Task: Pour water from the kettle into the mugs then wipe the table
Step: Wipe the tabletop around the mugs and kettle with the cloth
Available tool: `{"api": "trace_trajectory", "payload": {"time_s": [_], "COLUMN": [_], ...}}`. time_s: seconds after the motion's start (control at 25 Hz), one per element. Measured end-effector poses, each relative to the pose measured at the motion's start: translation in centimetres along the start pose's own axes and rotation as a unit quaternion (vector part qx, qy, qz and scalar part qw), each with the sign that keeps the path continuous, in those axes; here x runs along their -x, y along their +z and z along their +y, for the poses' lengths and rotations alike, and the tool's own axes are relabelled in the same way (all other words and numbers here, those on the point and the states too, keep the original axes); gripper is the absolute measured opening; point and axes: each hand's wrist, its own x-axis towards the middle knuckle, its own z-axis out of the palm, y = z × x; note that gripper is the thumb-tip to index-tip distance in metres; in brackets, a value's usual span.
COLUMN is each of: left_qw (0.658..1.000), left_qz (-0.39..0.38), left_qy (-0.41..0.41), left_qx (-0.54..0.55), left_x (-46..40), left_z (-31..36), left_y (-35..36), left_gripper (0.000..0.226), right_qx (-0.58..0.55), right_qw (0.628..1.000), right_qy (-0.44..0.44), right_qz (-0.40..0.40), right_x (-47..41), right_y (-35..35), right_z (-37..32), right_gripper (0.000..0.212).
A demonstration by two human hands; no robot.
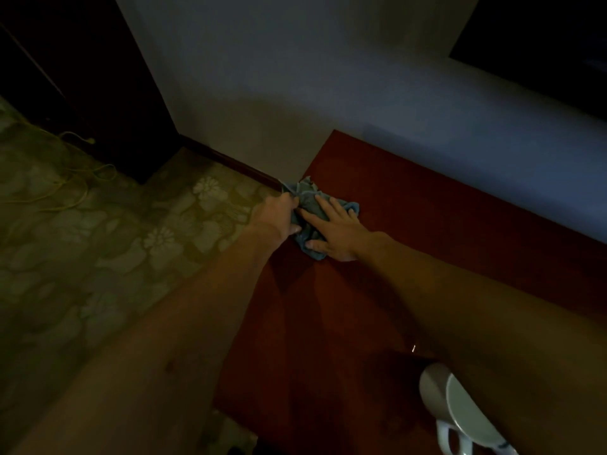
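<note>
My left hand (279, 213) grips one bunched end of the blue cloth (310, 221), fingers curled round it at the table's far left corner, so the rag cannot slide off the edge. My right hand (331, 233) lies flat on the same cloth just beside that grip, fingers straight and spread, pressing it down onto the dark red table (410, 241) so the whole pad of fabric drags across the surface. I judge the wiping step is in hand, with pouring likely done. A white mug (460, 408) stands well behind my right hand, close to my body and partly hidden by my forearm; whether it holds water I cannot tell. The kettle is not in view.
</note>
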Motion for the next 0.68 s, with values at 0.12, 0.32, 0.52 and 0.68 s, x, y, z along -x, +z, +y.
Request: {"api": "trace_trajectory", "payload": {"time_s": [0.12,0.32,0.52,0.68], "left_qw": [1.000,0.999,0.999,0.999], "left_qz": [-0.005,-0.015,-0.026,-0.011], "left_qy": [0.009,-0.003,-0.027,-0.042], "left_qx": [-0.026,-0.037,-0.037,0.021], "left_x": [4.2,11.6,18.5,24.3], "left_z": [-0.9,-2.6,-4.7,-6.1], "left_y": [0.5,1.8,3.7,5.2], "left_gripper": [0.069,0.070,0.073,0.077], "right_qx": [-0.001,0.000,-0.017,-0.017], "right_qw": [1.000,0.999,0.998,0.996], "right_qy": [-0.005,-0.028,-0.059,-0.086], "right_qz": [-0.004,-0.016,-0.020,-0.011], "right_x": [2.1,6.5,11.3,14.7], "right_y": [1.7,4.3,7.3,9.6], "right_z": [-2.7,-7.5,-12.2,-15.3], "right_gripper": [0.074,0.073,0.075,0.075]}}
